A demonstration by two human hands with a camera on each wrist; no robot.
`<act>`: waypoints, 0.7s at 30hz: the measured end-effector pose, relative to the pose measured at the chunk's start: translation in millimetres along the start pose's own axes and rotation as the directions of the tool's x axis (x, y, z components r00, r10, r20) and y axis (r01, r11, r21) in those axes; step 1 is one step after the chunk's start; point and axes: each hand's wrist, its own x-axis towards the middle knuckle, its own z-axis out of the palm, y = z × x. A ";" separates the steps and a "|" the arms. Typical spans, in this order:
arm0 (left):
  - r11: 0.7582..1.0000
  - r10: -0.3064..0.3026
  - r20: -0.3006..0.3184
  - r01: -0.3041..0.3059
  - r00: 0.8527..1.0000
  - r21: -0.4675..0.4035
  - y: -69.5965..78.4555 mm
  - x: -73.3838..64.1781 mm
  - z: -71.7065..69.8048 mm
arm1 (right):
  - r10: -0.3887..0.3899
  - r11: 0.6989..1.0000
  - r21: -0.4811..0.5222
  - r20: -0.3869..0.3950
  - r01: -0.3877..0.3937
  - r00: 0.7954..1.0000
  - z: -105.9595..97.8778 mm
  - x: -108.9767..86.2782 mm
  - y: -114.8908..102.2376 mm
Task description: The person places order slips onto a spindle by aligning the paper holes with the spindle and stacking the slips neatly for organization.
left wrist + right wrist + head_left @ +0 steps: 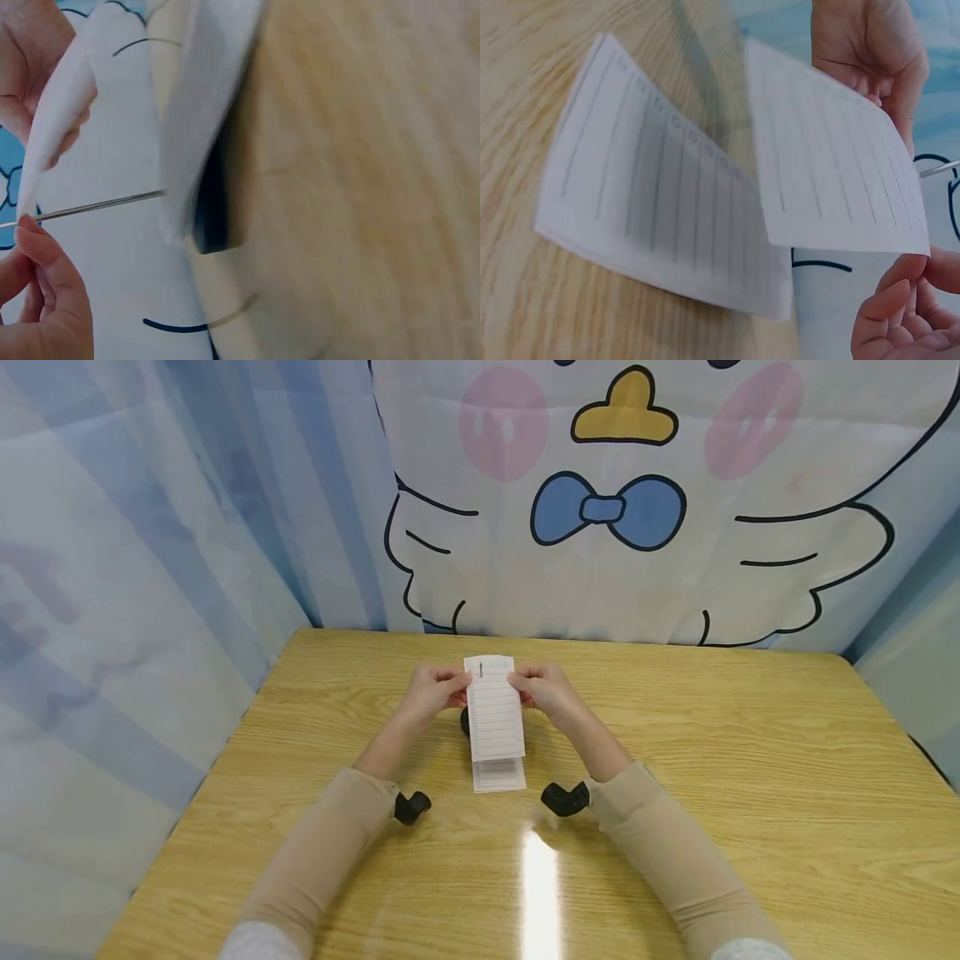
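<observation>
A lined white paper slip [497,714] is held up between both hands, a thumb at each side edge near its top. My left hand [438,687] pinches the left edge; my right hand [545,690] pinches the right. A thin metal spike [101,205] pokes through the slip near its top. Farther down the spike, close to its dark base [214,206], sits a stack of lined slips [664,199]. The raised slip stands apart from that stack along the spike. From the head, the slip hides most of the stack and the base.
The wooden table [750,760] spreads around the hands, with a bright reflection in front. A printed curtain [600,585] hangs along the far edge, another [112,693] on the left. Black wrist cameras [564,799] jut inward from both sleeves.
</observation>
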 end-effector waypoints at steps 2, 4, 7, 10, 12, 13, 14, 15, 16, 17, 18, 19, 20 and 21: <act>0.999 -0.032 -0.005 0.032 0.999 0.031 -6.4 2.0 -1.6 | 0.030 0.999 -0.021 0.005 -0.030 1.000 -1.3 2.2 6.3; 0.996 -0.056 -0.009 0.057 0.998 0.067 -11.6 3.3 -1.7 | 0.055 0.997 -0.046 0.012 -0.054 0.998 -2.0 3.5 11.7; 0.991 -0.072 -0.015 0.073 0.997 0.110 -17.2 4.8 -0.5 | 0.070 0.994 -0.079 0.010 -0.069 0.997 -1.6 4.9 17.5; 0.985 -0.103 -0.030 0.107 0.994 0.139 -22.0 5.6 0.2 | 0.085 0.991 -0.105 0.005 -0.084 0.996 -0.8 6.3 21.4; 0.979 -0.129 -0.034 0.133 0.991 0.153 -25.4 6.7 0.3 | 0.101 0.989 -0.112 0.006 -0.100 0.995 -0.6 8.0 24.4; 0.977 -0.137 -0.036 0.141 0.990 0.158 -26.9 7.3 0.3 | 0.108 0.988 -0.114 0.009 -0.106 0.994 -0.7 8.9 26.1; 0.975 -0.142 -0.034 0.146 0.989 0.167 -28.3 7.7 0.3 | 0.119 0.986 -0.115 0.006 -0.117 0.993 -0.8 9.8 27.8; 0.973 -0.147 -0.031 0.150 0.989 0.174 -29.7 8.4 0.3 | 0.126 0.985 -0.120 0.006 -0.124 0.992 -0.9 10.4 29.5; 0.972 -0.145 -0.027 0.148 0.989 0.182 -30.8 8.7 0.2 | 0.130 0.984 -0.125 0.007 -0.128 0.991 -0.9 11.0 31.1; 0.971 -0.143 -0.025 0.145 0.989 0.188 -32.0 9.2 -0.1 | 0.133 0.983 -0.129 0.008 -0.131 0.991 -0.8 11.5 32.5; 0.970 -0.141 -0.023 0.143 0.990 0.195 -33.3 9.7 -0.2 | 0.133 0.982 -0.135 0.009 -0.131 0.991 -0.8 11.9 33.9; 0.969 -0.141 -0.021 0.143 0.990 0.200 -34.3 10.1 -0.3 | 0.134 0.981 -0.142 0.009 -0.132 0.991 -0.8 12.1 35.3; 0.968 -0.144 -0.020 0.145 0.989 0.204 -35.4 10.4 -0.3 | 0.135 0.981 -0.144 0.009 -0.132 0.991 -0.6 12.3 36.3; 0.967 -0.148 -0.018 0.148 0.989 0.205 -36.5 10.9 -0.5 | 0.136 0.980 -0.150 0.011 -0.133 0.991 -0.5 12.4 37.2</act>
